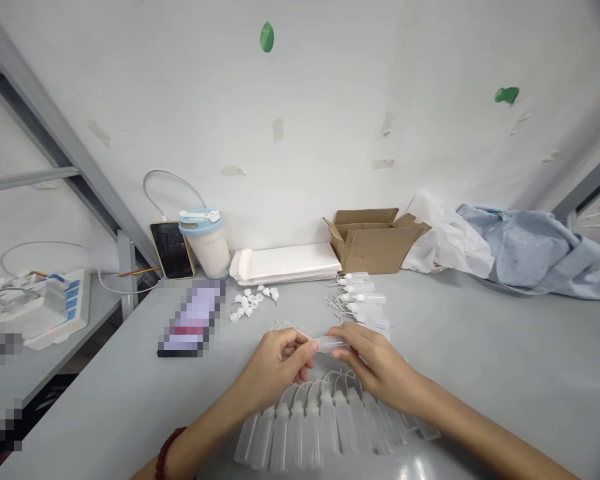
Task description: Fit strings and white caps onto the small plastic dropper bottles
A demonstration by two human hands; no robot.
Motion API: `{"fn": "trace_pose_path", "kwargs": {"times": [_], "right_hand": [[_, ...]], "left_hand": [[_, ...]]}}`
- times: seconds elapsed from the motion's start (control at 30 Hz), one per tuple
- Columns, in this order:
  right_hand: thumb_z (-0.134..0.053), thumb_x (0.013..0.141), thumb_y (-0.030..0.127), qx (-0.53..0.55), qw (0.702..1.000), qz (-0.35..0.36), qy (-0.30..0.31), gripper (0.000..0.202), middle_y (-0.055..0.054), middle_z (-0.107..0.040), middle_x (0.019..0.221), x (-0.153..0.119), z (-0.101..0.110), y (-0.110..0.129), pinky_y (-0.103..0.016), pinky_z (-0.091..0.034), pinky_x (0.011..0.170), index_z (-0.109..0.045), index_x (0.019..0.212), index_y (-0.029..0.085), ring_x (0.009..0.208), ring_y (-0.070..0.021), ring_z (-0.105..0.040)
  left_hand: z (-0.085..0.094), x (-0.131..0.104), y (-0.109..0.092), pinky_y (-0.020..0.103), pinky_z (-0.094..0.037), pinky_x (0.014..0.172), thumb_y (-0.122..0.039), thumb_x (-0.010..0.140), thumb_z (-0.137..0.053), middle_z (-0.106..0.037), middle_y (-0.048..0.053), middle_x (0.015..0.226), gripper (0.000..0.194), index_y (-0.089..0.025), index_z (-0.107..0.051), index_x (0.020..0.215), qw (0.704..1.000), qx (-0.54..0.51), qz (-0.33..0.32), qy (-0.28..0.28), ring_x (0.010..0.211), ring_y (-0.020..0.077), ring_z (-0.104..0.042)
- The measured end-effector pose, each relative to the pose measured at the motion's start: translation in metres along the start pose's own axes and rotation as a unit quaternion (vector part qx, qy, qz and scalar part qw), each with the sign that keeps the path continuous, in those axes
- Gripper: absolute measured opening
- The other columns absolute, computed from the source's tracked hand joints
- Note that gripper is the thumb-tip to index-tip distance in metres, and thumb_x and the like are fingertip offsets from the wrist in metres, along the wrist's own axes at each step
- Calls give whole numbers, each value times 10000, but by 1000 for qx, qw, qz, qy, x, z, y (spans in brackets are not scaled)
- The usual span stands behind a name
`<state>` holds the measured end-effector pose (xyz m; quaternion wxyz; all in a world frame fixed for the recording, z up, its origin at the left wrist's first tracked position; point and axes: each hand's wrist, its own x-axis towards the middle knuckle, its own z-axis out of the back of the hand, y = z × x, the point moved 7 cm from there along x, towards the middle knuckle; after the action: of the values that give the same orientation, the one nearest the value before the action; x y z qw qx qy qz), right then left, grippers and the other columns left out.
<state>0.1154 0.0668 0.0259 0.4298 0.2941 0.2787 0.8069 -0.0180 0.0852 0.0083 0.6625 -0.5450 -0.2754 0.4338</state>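
A row of bottles (297, 435) with thin tubes lies fanned out nearest the person. Just beyond it, the left hand (279, 360) pinches the cap end of the held bottle (332, 343), and the right hand (369, 357) grips its body between thumb and fingers. Farther on sit the caps (248, 303), left, and more bottles (364, 298), right. Behind them stand a cup (209, 248), white packs (290, 261) and a box (377, 250).

Dark red beaded-looking band (167, 453) around left wrist, right wrist bare, fingers ringless
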Motion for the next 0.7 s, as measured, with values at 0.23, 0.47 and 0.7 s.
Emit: {"fn": "trace_pose_path", "kwargs": {"times": [0.23, 0.47, 0.7], "right_hand": [[-373, 928, 427, 145, 984, -92, 50, 376, -1, -500, 652, 3, -4, -10, -248, -322, 549, -610, 814, 158, 596, -134, -441], [-396, 930, 372, 76, 997, -31, 8, 289, -32, -587, 743, 1, 1, -1, -276, -370, 622, -614, 975, 188, 670, -167, -505], [-357, 948, 339, 80, 997, -1, 7, 281, -58, -636, 849, -1, -2, 6, -288, -403, 685, -594, 954, 188, 744, -182, -564]], "left_hand": [[0, -8, -20, 244, -471, 649, -249, 831, -526, -634, 23, 734, 117, -162, -604, 821, 974, 154, -158, -53, 634, 135, -584], [-4, -4, -10, 226, -474, 591, -360, 887, -424, -616, 23, 703, 306, -147, -613, 775, 995, 68, -66, 10, 630, 137, -593], [-8, -5, -7, 214, -416, 515, -377, 909, -372, -528, -11, 531, 417, -159, -516, 584, 995, 87, -45, 29, 498, 115, -534]]}}
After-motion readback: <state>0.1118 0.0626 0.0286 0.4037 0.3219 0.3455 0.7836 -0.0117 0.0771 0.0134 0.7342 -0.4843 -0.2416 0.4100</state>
